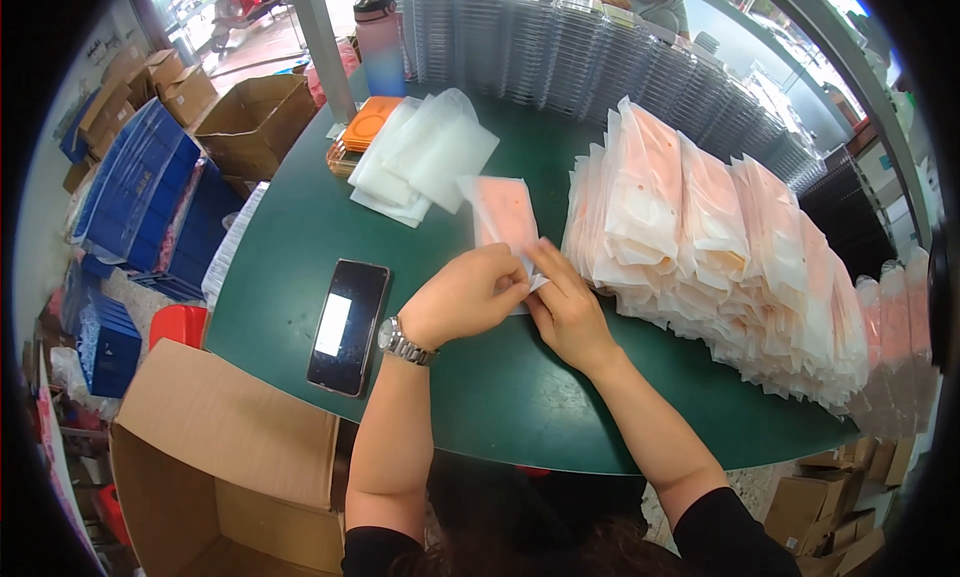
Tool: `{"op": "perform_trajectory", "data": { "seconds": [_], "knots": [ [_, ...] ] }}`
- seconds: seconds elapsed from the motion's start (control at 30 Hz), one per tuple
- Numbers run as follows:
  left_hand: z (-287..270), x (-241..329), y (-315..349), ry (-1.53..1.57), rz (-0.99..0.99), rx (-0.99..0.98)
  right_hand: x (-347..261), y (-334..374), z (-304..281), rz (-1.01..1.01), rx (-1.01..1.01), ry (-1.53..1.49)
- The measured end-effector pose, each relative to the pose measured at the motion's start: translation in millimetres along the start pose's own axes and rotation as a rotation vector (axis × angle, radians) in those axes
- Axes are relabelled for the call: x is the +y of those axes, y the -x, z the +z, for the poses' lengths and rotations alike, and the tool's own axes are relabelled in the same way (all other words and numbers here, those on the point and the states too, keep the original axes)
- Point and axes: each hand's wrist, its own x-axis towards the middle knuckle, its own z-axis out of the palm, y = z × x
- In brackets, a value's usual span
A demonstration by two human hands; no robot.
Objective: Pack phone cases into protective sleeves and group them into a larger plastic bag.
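Left hand (470,295) pinching near end of the pink-filled bag (505,215), right hand (572,315) fingers together at its edge, grip can't tell; bag's on the table (270,267) left of the stacked bags (645,212), I'd press flat, avoid creases.

Pouch (505,212): frosted, translucent plastic film, creased. Stacked pouches (640,197): same film, matt. Tabletop (270,277): smooth, faintly glossy. Smartphone (350,322): glossy, glass-like screen. Wristwatch (403,343): shiny metal links. Nested trays (520,47): clear, glossy plastic. Open carton (235,407): matt corrugated cardboard.
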Motion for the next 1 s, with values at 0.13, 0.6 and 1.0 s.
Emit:
{"op": "perform_trajectory", "data": {
  "seconds": [0.13,0.6,1.0],
  "knots": [
    [-5,-18,-12,-0.021,0.001,0.155,7,3,5,0.036,0.021,-0.104],
    [-43,-81,-114,-1.039,-0.523,0.470,10,8,-1,0.280,-0.133,-0.377],
    [2,-4,2,0.803,-0.471,0.598,-4,1,-8,0.046,0.087,-0.614]
  ]
}}
